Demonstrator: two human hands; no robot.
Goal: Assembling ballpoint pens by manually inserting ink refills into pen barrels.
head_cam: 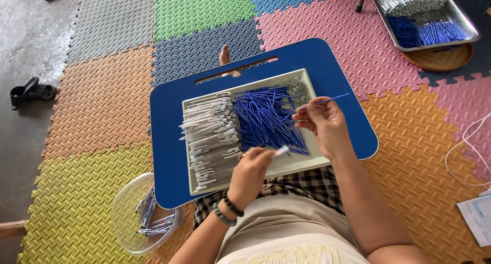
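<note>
A blue lap desk lies across my legs with a pale tray on it. The tray holds a stack of white pen barrels on the left, a heap of blue ink refills in the middle and small metal springs at the far corner. My left hand pinches one white pen barrel over the tray's near edge. My right hand holds a thin blue refill above the tray's right side, its tip pointing right.
A clear plastic bowl with several assembled pens sits on the foam mat at lower left. A metal tray of more barrels and refills rests on a wicker plate at upper right. White cable and paper lie at right.
</note>
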